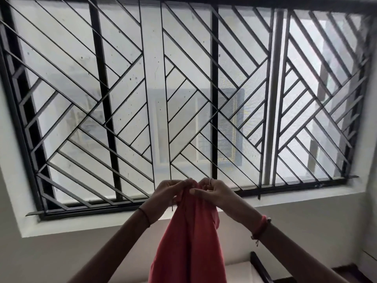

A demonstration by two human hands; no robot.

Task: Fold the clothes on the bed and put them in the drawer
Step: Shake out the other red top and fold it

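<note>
Step in hand, as I judge it: finding the top edge of the red garment to fold it. Best to slide my hands apart along the hem so it hangs flat.

My left hand and right hand, nearly touching, both pinch its bunched top edge. The cloth hangs straight down below them, between my forearms.

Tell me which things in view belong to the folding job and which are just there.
Part of the job:
red garment, hanging from its top edge
left hand and right hand, both gripping it

Just there:
window grille
white sill
wall
</note>
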